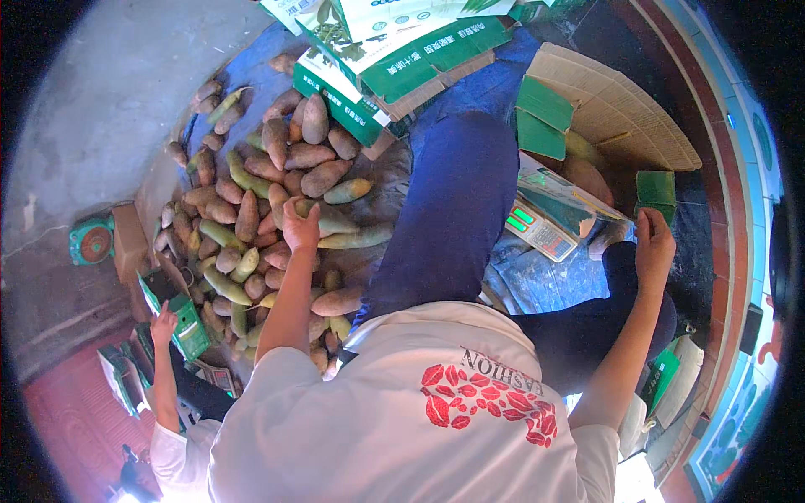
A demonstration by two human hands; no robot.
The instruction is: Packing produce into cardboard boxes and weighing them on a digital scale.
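My left hand [300, 226] reaches into a large pile of oblong brown and green fruits [247, 214]. Its thumb and fingers are apart, beside a brown fruit [277, 199] and a greenish one [334, 220]; the fingertips are partly hidden. On the other side, my right hand [656, 250] is closed at the corner of a printed box flap [570, 194]. That flap belongs to an opened cardboard box [616, 105] with a few large fruits [587, 178] inside. A digital scale [543, 232] with a lit green display sits beside the box, close to my knee.
Green and white printed cartons [402, 59] are stacked beyond the pile. A blue sheet [545, 281] lies under things. At the left, a co-worker's hand [163, 323] is near a green box [186, 331]. A round turquoise object [91, 241] stands by the wall.
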